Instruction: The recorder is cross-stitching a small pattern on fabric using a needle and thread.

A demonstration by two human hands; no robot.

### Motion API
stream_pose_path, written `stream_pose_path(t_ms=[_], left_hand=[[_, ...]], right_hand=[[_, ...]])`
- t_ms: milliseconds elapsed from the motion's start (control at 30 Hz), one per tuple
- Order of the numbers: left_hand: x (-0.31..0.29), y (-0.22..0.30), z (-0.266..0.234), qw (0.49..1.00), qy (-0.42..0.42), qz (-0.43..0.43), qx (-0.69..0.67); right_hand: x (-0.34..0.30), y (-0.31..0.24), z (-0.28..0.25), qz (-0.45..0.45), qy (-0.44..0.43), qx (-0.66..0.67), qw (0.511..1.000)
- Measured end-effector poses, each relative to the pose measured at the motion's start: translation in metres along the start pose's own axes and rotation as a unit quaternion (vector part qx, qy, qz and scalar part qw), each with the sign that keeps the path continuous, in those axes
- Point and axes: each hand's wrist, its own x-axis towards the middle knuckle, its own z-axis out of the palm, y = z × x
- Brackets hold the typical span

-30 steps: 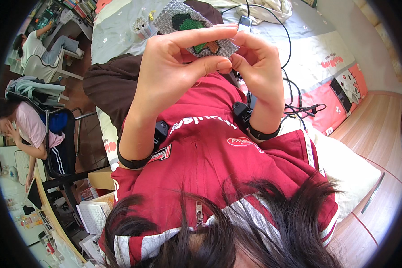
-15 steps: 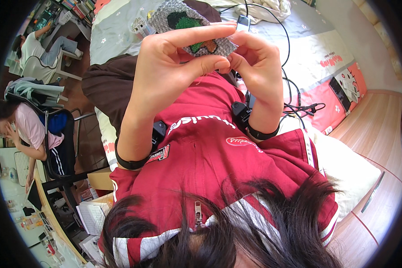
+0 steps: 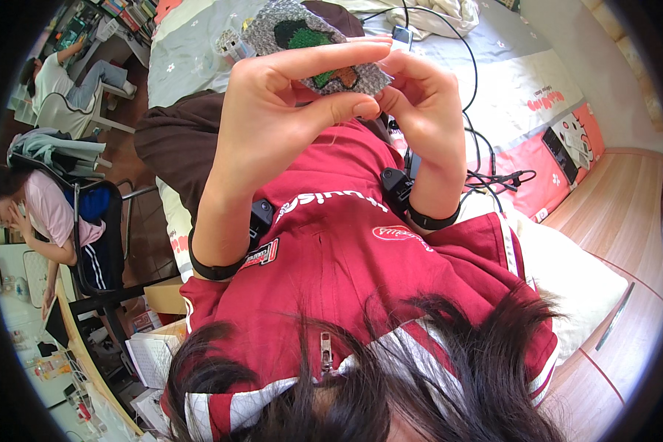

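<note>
A small grey, nubbly textile piece (image 3: 306, 37) with a green, black and orange design is held up between my hands at the top of the view. My left hand (image 3: 269, 110) reaches across its lower part, with fingers stretched over the front and the thumb below. At the right corner of the piece, my right hand (image 3: 423, 96) has its thumb and fingers pinched together. Whether anything else small sits in that pinch is hidden. A clear container of slim, light-coloured items (image 3: 233, 46) stands just left of the piece.
Black cables (image 3: 493, 177) run over the bed (image 3: 523, 66) on the right, near a dark flat device (image 3: 560, 155). A white pillow (image 3: 574, 283) lies at lower right. On the left, two people sit on chairs, one beside a desk (image 3: 22, 331).
Both hands keep their hold. The textile piece and my right hand's fingertips have shifted only very slightly.
</note>
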Motion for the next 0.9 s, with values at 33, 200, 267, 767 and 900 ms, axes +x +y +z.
stream_pose_path(t_ms=[33, 200, 267, 767, 900], left_hand=[[0.0002, -0.0001, -0.0002, 1.0, 0.0, 0.0, 0.0], [0.0001, 0.0004, -0.0003, 1.0, -0.009, 0.009, 0.023], [0.0007, -0.0006, -0.0005, 1.0, -0.01, 0.01, 0.021], [0.0, -0.0019, 0.0003, 1.0, -0.009, 0.013, 0.023], [-0.0009, -0.0006, 0.0004, 1.0, 0.0, 0.015, 0.022]], right_hand=[[0.0003, 0.0001, -0.0001, 0.002, 0.003, -0.001, 1.0], [-0.0013, 0.0006, 0.0, -0.001, 0.011, 0.0, 1.0], [-0.0017, 0.0003, 0.0005, 0.0, 0.022, 0.005, 1.0], [-0.0024, -0.001, 0.0025, -0.023, 0.031, 0.006, 0.999], [-0.001, -0.0026, 0.0015, -0.035, 0.012, -0.022, 0.999]])
